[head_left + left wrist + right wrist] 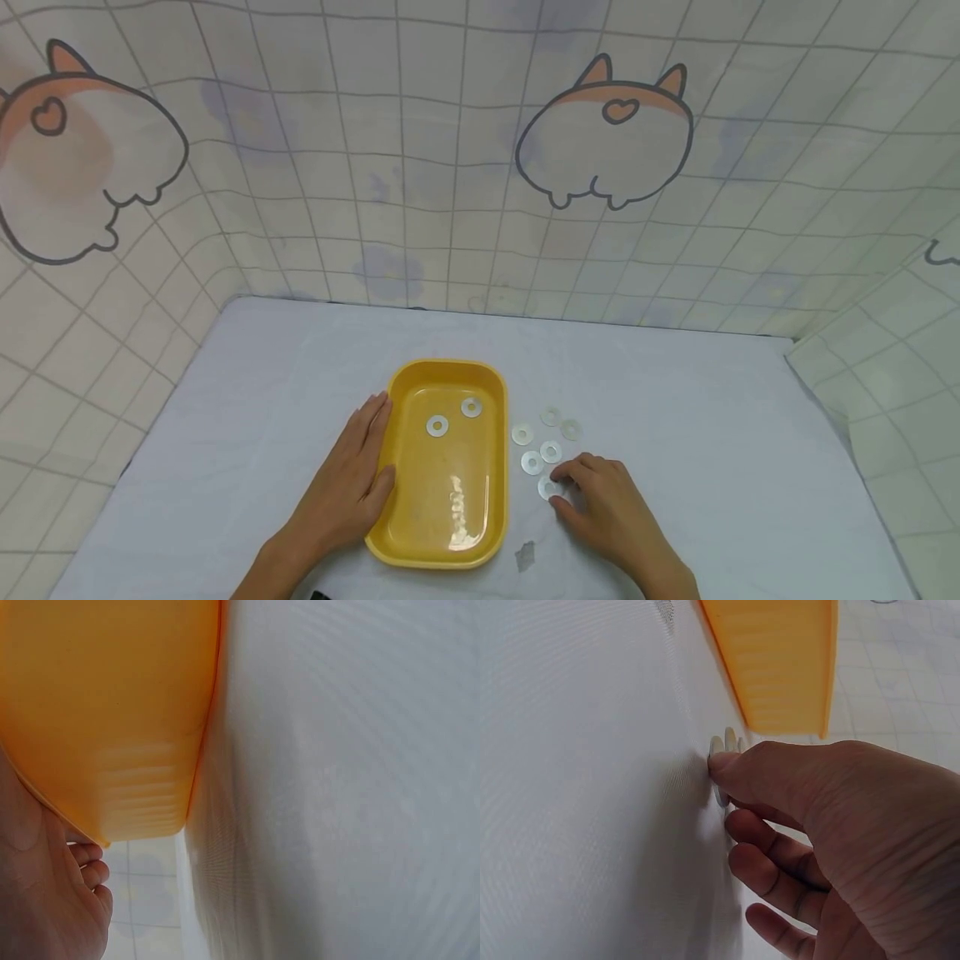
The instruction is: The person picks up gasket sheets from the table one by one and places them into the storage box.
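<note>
Downward head, seemingly sidelong wrist views share tray [427, 508].

Tray [420, 483]: yellow. Washers [431, 426]: silvery. Bench [675, 400]: white. Patch [525, 557], near edge: grey. Backdrop [450, 167]: white, grey grid, orange-white animal print.

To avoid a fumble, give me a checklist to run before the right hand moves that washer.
1. Yellow tray steadied: ok, the left hand lies along its left side.
2. Right hand on the nearest washer: ok, it appears to pinch it at the edge.
3. That washer lifted off the white surface: cannot tell.
4. Room in the tray: ok, just two washers lie inside, in the far half.
5. All washers in the tray: not ok, five others lie loose to its right.
</note>
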The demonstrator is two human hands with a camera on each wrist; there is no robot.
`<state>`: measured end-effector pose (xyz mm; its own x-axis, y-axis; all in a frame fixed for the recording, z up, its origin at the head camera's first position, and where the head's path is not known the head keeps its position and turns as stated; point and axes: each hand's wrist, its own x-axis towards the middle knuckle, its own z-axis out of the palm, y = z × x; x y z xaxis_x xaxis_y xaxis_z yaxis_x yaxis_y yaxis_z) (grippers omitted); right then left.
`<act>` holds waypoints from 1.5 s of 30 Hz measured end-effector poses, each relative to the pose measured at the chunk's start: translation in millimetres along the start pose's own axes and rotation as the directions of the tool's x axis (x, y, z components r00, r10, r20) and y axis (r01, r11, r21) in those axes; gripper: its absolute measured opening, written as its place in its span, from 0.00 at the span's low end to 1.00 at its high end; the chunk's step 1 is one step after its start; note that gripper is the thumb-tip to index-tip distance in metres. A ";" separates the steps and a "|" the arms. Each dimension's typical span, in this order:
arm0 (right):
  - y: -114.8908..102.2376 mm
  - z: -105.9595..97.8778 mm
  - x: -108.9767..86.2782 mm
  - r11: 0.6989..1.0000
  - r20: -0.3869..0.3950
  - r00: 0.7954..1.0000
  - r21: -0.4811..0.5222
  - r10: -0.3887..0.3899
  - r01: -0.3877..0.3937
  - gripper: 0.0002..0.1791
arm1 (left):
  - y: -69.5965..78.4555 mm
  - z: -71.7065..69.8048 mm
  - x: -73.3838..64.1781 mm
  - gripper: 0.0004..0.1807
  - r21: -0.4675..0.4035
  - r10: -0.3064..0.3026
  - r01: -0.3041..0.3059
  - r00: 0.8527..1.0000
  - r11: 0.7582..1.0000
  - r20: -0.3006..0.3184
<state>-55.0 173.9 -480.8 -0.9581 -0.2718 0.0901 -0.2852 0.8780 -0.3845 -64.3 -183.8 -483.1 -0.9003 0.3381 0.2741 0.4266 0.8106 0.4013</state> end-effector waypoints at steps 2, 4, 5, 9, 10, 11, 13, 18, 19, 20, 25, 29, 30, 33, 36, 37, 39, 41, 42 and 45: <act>0.0 0.3 0.4 1.000 -0.001 1.000 0.000 0.000 0.000 0.13 | -0.2 0.1 0.1 0.43 0.005 0.005 -0.005 1.000 1.000 -0.004; -0.2 0.7 0.7 1.000 -0.001 1.000 0.003 -0.001 0.001 0.13 | -0.3 0.4 0.3 0.43 0.010 0.010 -0.010 1.000 1.000 -0.007; -0.4 0.9 0.8 1.000 -0.001 1.000 0.005 -0.002 0.002 0.13 | -0.4 0.5 0.3 0.43 0.011 0.012 -0.012 1.000 1.000 -0.008; -1.4 2.1 1.5 1.000 -0.001 1.000 0.013 -0.001 0.001 0.13 | -0.4 0.8 0.3 0.42 0.015 0.010 -0.010 1.000 1.000 -0.006; -1.7 2.3 1.5 1.000 -0.003 1.000 0.011 -0.003 0.003 0.13 | -0.4 0.8 0.2 0.42 0.015 0.008 -0.008 1.000 1.000 -0.005; -2.1 2.3 1.4 1.000 -0.005 1.000 0.009 -0.006 0.006 0.13 | -0.4 0.9 0.1 0.42 0.014 0.007 -0.007 1.000 1.000 -0.005; -3.0 2.2 1.4 1.000 -0.012 1.000 -0.002 -0.015 0.014 0.13 | -0.5 0.8 -0.1 0.42 0.017 0.006 -0.006 1.000 1.000 -0.005; -8.1 0.3 1.4 0.998 -0.037 0.999 -0.054 -0.032 0.030 0.13 | -1.0 0.8 0.4 0.43 0.024 0.014 -0.013 1.000 1.000 -0.017; -9.1 -0.1 1.4 0.997 -0.041 0.999 -0.065 -0.036 0.033 0.13 | -0.9 0.8 0.4 0.43 0.025 0.015 -0.014 1.000 1.000 -0.019; -10.0 -0.3 1.3 0.996 -0.047 0.998 -0.075 -0.041 0.037 0.13 | -0.9 0.8 0.5 0.43 0.026 0.016 -0.015 1.000 1.000 -0.020; -12.8 0.4 0.9 0.992 -0.077 0.995 -0.119 -0.058 0.049 0.14 | -0.8 0.6 0.3 0.43 0.020 0.015 -0.014 1.000 1.000 -0.013; -15.9 1.4 0.3 0.987 -0.098 0.993 -0.155 -0.063 0.047 0.13 | -0.9 0.4 0.4 0.43 0.019 0.013 -0.013 1.000 1.000 -0.007; -17.1 1.1 0.3 0.985 -0.102 0.993 -0.164 -0.065 0.047 0.13 | -1.0 0.3 0.4 0.43 0.020 0.012 -0.012 1.000 1.000 -0.007; -21.8 -1.6 0.8 0.980 -0.113 0.991 -0.194 -0.074 0.052 0.12 | -0.9 0.1 0.6 0.43 0.023 0.013 -0.013 1.000 1.000 -0.009; -26.5 -4.7 3.3 0.974 -0.107 0.992 -0.220 -0.072 0.047 0.11 | -1.0 0.4 0.6 0.43 0.025 0.013 -0.012 1.000 1.000 -0.011; -27.9 -5.6 4.5 0.973 -0.100 0.993 -0.227 -0.066 0.042 0.11 | -1.0 0.4 0.6 0.43 0.025 0.013 -0.012 1.000 1.000 -0.011; -30.0 -6.3 6.5 0.971 -0.080 0.996 -0.236 -0.048 0.028 0.11 | -0.9 0.5 0.6 0.43 0.023 0.011 -0.011 1.000 1.000 -0.010; -31.2 -6.2 7.7 0.971 -0.066 0.997 -0.238 -0.031 0.014 0.11 | -0.8 0.7 0.5 0.43 0.022 0.011 -0.011 1.000 1.000 -0.010; -31.6 -5.6 8.0 0.971 -0.062 0.998 -0.238 -0.026 0.010 0.11 | -0.7 0.7 0.3 0.43 0.022 0.009 -0.009 1.000 1.000 -0.009; -32.4 -3.5 8.3 0.973 -0.061 0.998 -0.230 -0.011 -0.003 0.11 | -0.3 0.6 -0.1 0.43 0.021 0.004 -0.004 1.000 1.000 -0.006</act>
<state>-53.9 144.6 -464.4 -0.9547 -0.2571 0.1498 -0.2803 0.9459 -0.1632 -64.4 -183.8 -483.8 -0.8981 0.3385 0.2808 0.4281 0.8194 0.3813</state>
